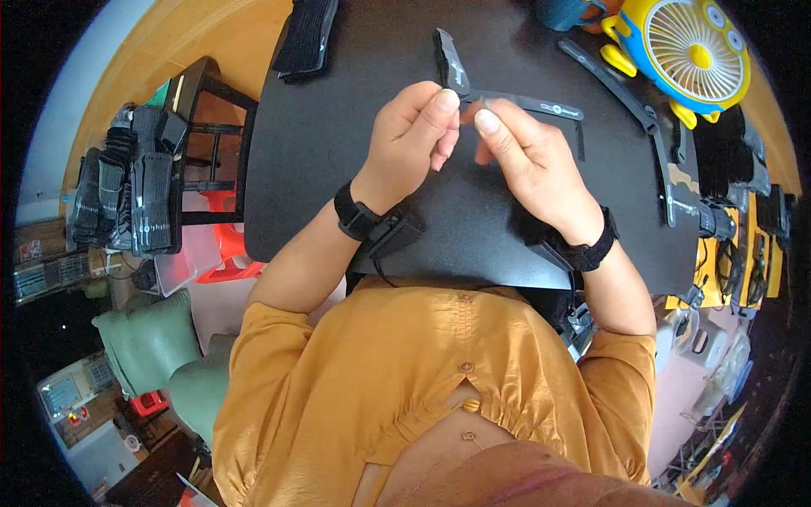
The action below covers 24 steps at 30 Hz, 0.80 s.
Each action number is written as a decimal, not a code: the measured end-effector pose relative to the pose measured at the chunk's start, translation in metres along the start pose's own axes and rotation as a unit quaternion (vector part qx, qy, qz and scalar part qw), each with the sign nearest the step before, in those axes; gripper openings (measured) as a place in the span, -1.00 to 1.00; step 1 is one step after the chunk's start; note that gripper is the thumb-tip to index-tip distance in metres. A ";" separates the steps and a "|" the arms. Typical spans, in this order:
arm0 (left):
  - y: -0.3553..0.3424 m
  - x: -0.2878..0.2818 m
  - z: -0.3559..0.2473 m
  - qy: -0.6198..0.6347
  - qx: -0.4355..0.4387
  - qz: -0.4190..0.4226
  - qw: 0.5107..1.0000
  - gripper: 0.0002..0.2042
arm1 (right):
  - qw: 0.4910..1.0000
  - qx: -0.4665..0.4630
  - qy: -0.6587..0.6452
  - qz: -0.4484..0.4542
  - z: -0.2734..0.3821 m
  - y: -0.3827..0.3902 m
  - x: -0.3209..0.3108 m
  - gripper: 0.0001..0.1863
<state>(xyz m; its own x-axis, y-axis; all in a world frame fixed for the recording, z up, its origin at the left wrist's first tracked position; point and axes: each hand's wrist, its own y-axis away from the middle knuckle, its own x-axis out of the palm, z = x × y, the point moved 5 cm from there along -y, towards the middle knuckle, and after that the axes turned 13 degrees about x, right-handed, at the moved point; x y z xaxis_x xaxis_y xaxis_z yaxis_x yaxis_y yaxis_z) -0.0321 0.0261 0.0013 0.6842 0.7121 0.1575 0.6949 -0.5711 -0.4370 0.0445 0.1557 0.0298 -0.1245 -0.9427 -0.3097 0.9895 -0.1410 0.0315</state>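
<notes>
Above the black table (312,169), my left hand (410,139) pinches a black fabric strap (452,63) with pale printing, and its end sticks up past the thumb. From behind the fingers of my right hand (541,160), a similar black strap end (541,106) points right. The right thumb and fingers are pinched together. Whether both ends belong to one strap cannot be made out, since the fingers hide the middle. My hands are close together but apart. A black band circles each wrist.
More black straps (617,89) lie along the table's right side, near a yellow and blue toy-shaped fan (697,55) and a blue mug (564,12). One strap bundle (306,38) lies at far left. Stacked straps (152,203) sit left of the table, beside a green chair (144,338).
</notes>
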 end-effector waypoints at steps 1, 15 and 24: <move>0.000 0.000 -0.001 -0.031 0.004 0.015 0.999 -0.73 | 0.998 -0.022 0.059 0.002 0.001 0.001 0.001 -0.65; 0.001 0.005 -0.006 -0.082 0.029 0.026 0.996 -0.75 | 0.998 0.021 0.045 0.041 -0.002 0.002 0.003 -0.62; 0.001 0.005 -0.009 -0.094 0.042 0.032 0.994 -0.74 | 0.998 0.032 0.034 0.031 -0.005 0.001 0.003 -0.63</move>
<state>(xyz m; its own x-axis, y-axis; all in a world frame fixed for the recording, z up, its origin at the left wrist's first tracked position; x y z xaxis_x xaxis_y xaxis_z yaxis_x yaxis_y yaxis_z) -0.0263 0.0256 0.0096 0.6681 0.7432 -0.0377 0.6248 -0.5877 -0.5140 0.0459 0.1544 0.0242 -0.0548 -0.9276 -0.3695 0.9883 -0.1032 0.1126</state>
